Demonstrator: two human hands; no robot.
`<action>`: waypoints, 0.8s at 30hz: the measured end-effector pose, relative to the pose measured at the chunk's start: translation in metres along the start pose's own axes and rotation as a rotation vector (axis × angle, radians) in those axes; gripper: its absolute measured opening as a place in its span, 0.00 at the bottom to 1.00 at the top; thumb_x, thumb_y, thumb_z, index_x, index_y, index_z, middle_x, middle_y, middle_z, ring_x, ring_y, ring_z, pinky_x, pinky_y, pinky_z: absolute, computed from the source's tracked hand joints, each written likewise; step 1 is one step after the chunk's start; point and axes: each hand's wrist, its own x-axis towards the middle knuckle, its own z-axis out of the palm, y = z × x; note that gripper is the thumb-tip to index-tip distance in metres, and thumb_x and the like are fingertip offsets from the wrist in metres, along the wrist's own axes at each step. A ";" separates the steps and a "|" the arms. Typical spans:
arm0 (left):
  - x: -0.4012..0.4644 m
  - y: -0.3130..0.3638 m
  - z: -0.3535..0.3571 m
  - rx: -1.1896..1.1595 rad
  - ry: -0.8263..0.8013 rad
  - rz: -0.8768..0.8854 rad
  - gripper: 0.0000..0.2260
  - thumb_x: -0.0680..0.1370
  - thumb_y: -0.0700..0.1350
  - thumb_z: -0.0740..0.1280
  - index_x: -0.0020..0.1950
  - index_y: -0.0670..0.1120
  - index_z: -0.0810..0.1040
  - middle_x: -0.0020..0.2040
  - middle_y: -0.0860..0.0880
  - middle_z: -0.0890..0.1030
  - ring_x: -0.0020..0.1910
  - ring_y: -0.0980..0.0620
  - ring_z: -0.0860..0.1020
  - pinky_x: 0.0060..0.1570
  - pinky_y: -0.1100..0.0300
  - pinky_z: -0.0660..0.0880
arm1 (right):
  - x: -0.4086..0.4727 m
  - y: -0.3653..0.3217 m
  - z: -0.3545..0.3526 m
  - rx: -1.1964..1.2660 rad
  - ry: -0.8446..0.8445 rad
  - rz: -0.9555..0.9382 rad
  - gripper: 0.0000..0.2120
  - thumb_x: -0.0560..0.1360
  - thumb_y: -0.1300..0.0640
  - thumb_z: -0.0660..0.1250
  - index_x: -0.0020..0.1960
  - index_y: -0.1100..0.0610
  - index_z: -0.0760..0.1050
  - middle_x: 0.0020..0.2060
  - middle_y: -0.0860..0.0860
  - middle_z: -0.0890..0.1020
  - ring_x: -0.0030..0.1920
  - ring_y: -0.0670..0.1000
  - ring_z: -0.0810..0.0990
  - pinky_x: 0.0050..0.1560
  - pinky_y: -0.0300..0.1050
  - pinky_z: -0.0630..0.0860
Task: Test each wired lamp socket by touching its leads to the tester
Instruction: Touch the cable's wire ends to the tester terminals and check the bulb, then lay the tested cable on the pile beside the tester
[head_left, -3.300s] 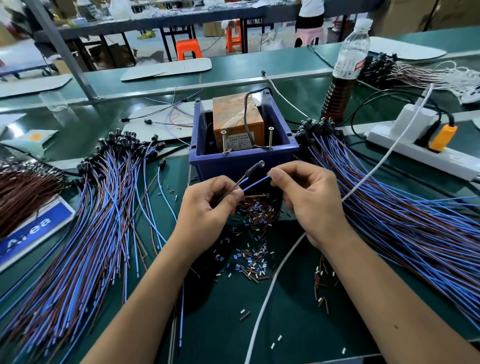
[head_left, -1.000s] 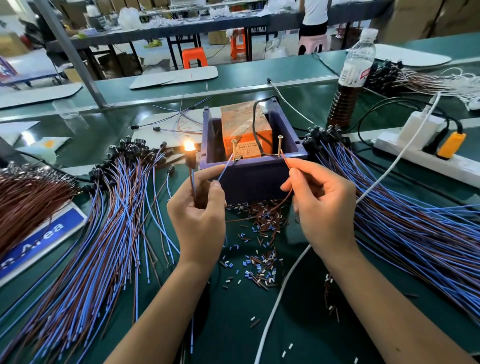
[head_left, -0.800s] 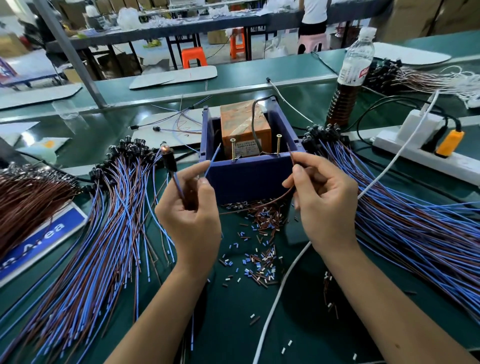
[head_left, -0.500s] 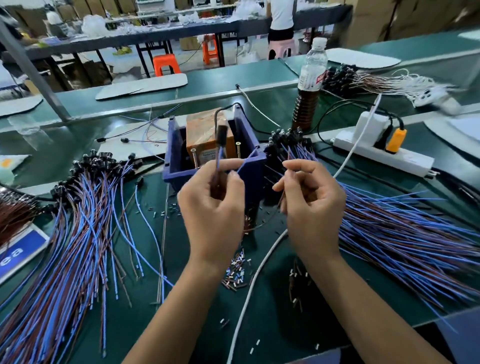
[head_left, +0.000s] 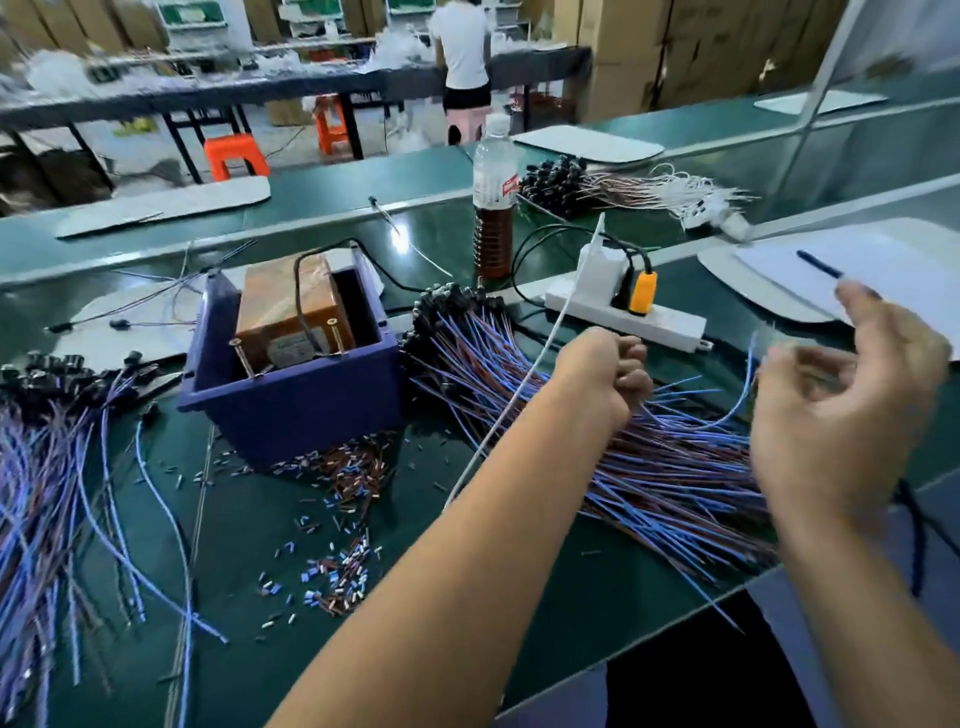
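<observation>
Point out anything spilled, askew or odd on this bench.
Cut bits of wire insulation lie scattered loose on the green mat in front of the blue tester bin. The two contact screws in the bin lean instead of standing straight. Nothing looks damaged.

Your left hand (head_left: 605, 376) was curled into a fist over the right-hand pile of wired sockets (head_left: 597, 431), gripping wires there; which leads it held could not be told. Your right hand (head_left: 841, 410), blurred, hung beyond that grip with fingers loosely spread, a blue lead (head_left: 745, 384) curving up beside it. The tester (head_left: 291, 364) sat well left of your fist.
</observation>
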 end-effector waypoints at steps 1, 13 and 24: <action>0.004 0.005 -0.003 -0.060 0.010 0.022 0.16 0.84 0.34 0.47 0.39 0.44 0.65 0.35 0.51 0.62 0.15 0.60 0.57 0.16 0.70 0.54 | 0.000 -0.001 0.000 -0.080 -0.088 -0.138 0.20 0.81 0.57 0.66 0.73 0.55 0.75 0.66 0.51 0.73 0.51 0.37 0.79 0.51 0.35 0.80; -0.024 0.058 -0.040 -0.174 0.129 0.565 0.10 0.86 0.37 0.61 0.46 0.40 0.77 0.40 0.45 0.79 0.37 0.53 0.77 0.39 0.62 0.79 | -0.002 -0.032 0.044 -0.145 -0.688 -0.273 0.07 0.82 0.54 0.70 0.59 0.51 0.83 0.34 0.40 0.79 0.33 0.37 0.77 0.36 0.37 0.72; -0.057 0.050 -0.088 1.051 0.494 0.516 0.18 0.82 0.52 0.69 0.45 0.36 0.79 0.32 0.40 0.85 0.30 0.43 0.85 0.36 0.49 0.85 | -0.018 -0.028 0.047 -0.528 -0.786 -0.283 0.06 0.76 0.50 0.76 0.52 0.48 0.86 0.47 0.50 0.85 0.51 0.55 0.82 0.51 0.49 0.79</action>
